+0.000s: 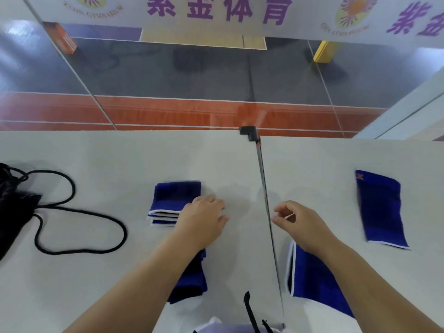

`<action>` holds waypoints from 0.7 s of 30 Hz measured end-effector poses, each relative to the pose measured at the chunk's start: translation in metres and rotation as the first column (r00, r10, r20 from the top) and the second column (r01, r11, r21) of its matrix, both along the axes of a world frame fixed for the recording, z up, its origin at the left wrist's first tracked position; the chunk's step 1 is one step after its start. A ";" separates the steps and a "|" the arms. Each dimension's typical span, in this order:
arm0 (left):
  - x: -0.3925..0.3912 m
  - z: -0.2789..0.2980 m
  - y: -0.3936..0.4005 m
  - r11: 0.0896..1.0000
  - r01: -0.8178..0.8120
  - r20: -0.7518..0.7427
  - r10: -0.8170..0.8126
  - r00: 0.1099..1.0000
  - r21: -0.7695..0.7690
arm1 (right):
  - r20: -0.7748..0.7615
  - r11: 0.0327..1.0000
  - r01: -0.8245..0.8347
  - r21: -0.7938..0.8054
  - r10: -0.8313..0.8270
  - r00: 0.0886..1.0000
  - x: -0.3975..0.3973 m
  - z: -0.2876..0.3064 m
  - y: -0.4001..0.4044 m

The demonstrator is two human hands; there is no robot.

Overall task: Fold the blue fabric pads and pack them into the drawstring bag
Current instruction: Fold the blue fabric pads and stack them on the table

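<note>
Our left hand (204, 218) resting relaxed beside the folded blue pad (174, 200) on the white tabletop (108, 164), our right hand (296, 222) loosely curled, empty, black drawstring bag (14, 203) far left, flat pad (380, 209) far right

Folded blue pad stack (174, 203) mid-table; black drawstring bag (14, 203) far left.

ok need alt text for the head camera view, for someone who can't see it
A person's left hand rests beside a folded blue pad on a white table, while the right hand hovers loosely curled and empty. More blue pads lie near each forearm and far right; a black drawstring bag sits far left.
</note>
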State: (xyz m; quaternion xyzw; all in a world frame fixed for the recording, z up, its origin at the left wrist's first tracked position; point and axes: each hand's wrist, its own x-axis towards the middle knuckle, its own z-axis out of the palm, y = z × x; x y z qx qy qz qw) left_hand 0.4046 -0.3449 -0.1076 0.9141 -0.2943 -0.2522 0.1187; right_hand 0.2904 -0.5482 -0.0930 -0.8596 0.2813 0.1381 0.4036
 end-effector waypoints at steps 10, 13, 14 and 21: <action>-0.089 -0.013 -0.078 1.000 0.029 -0.288 -0.025 0.957 0.009 | -0.141 0.998 -0.024 -0.063 0.015 0.990 -0.088 -0.003 -0.088; -0.117 -0.022 -0.107 0.999 -0.047 -0.323 0.046 0.945 0.005 | -0.173 0.993 -0.079 -0.092 0.062 0.983 -0.109 -0.011 -0.125; -0.124 -0.025 -0.116 0.999 -0.039 -0.296 0.038 0.954 0.001 | -0.180 0.990 -0.095 -0.100 0.076 0.981 -0.115 -0.013 -0.136; -0.149 -0.050 -0.172 0.973 0.225 -0.181 -0.214 0.960 0.046 | -0.146 0.965 -0.150 -0.213 0.120 0.982 -0.136 -0.035 -0.202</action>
